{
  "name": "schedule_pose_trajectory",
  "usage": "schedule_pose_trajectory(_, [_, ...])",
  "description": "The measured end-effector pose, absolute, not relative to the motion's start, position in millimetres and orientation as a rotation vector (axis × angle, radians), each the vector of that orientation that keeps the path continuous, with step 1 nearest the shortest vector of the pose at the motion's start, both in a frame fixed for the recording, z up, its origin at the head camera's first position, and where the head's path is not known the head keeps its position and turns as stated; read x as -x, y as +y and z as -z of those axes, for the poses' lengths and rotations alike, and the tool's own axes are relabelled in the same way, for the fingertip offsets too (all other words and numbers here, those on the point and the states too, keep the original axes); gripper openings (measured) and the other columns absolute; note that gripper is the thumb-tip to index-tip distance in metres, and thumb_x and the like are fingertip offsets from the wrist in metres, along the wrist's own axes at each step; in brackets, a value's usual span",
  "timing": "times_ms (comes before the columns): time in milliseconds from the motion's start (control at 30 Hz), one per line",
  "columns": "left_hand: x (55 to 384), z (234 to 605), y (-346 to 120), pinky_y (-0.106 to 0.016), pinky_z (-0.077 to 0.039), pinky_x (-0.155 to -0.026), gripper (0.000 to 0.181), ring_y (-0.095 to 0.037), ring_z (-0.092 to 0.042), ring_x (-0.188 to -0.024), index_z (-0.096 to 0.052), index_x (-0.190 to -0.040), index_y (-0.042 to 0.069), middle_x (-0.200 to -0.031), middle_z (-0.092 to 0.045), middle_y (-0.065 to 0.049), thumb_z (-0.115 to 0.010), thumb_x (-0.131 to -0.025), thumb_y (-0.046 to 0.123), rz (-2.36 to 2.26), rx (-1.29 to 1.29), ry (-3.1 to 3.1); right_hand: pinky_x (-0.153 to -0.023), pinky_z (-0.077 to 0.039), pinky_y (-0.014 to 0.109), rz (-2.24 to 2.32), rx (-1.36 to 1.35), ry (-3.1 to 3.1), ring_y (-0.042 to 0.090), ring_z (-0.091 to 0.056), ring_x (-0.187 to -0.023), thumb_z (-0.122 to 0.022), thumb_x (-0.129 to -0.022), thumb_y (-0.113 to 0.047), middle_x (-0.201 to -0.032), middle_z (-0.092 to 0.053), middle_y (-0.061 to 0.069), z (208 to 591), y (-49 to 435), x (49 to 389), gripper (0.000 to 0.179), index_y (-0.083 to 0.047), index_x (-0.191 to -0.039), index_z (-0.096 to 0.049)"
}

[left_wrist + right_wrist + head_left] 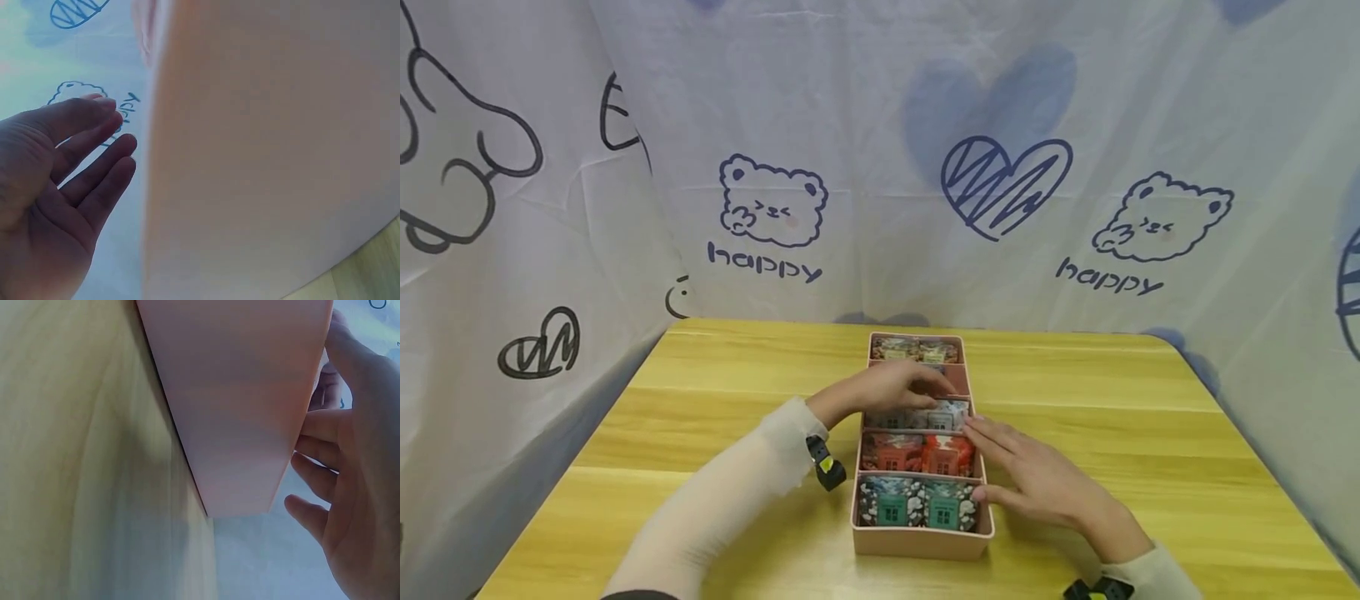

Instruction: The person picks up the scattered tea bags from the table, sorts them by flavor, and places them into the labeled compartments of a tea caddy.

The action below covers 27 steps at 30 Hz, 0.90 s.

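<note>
A long pink divided box [922, 546] stands on the table. Its front compartment holds green-labelled packets [942, 510]; behind them are red packets [947, 454], then pale grey-white packets [946, 417]. My left hand [898, 386] reaches over the box from the left, above the grey-white packets and the compartment behind them, partly hiding both. In the left wrist view its fingers [103, 169] are loosely bent, with nothing seen between them. My right hand [1045, 479] lies along the box's right side, fingertips at the rim; its fingers [319, 475] look extended in the right wrist view.
Yellow-labelled packets [917, 350] fill the rearmost compartment. Beneath the box is a wood-grain table [715, 392]. A white cloth [880, 108] with printed bears and hearts hangs behind the table and at its sides.
</note>
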State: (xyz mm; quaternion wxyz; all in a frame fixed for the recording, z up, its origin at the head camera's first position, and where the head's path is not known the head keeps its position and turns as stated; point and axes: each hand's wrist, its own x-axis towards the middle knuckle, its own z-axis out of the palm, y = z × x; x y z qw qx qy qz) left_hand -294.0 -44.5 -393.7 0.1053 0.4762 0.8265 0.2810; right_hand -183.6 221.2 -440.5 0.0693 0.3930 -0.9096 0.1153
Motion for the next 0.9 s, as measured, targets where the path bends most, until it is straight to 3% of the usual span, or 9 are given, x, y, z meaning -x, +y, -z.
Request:
schedule_pose_trajectory(267, [290,393,-75,-0.031,-0.053,-0.088,0.034,-0.015,-0.063,-0.107,-0.063,-0.13,0.009,-0.127,-0.064,-0.006,-0.062,-0.098,0.022,-0.984,-1.291,2.479,-0.108,-0.036,0.051,-0.35,-1.152,-2.727,0.033,-0.037,-0.138,-0.062,-0.095,-0.041,-0.157,-0.03,0.01,431,228,188,0.073,-0.007,-0.153,-0.032])
schedule_pose_trajectory(467, [285,393,-100,-0.041,-0.052,-0.088,0.034,-0.016,-0.061,-0.102,-0.064,-0.128,0.01,-0.12,-0.065,-0.002,-0.062,-0.098,0.027,-0.965,-1.236,2.606,-0.109,-0.033,0.052,-0.337,-1.083,-2.735,0.035,-0.036,-0.138,-0.06,-0.096,-0.042,-0.156,-0.031,0.011,428,235,194,0.073,-0.01,-0.155,-0.029])
schedule_pose_trajectory(700, [275,396,-126,-0.044,-0.043,-0.104,0.039,-0.024,-0.053,-0.123,-0.064,-0.129,0.014,-0.129,-0.061,-0.003,-0.062,-0.097,0.037,-0.818,-1.167,2.793,-0.11,-0.03,0.056,-0.317,-1.053,-2.758,0.04,-0.036,-0.137,-0.055,-0.099,-0.044,-0.153,-0.034,0.018,419,245,201,0.073,-0.007,-0.155,-0.026])
schedule_pose_trajectory(900, [270,400,-148,-0.048,-0.037,-0.108,0.049,-0.028,-0.048,-0.129,-0.061,-0.133,0.016,-0.134,-0.058,-0.005,-0.058,-0.096,0.048,-0.746,-1.118,2.888,-0.11,-0.029,0.058,-0.3,-1.052,-2.746,0.04,-0.035,-0.137,-0.058,-0.098,-0.041,-0.153,-0.035,0.019,414,252,210,0.076,-0.013,-0.158,-0.02])
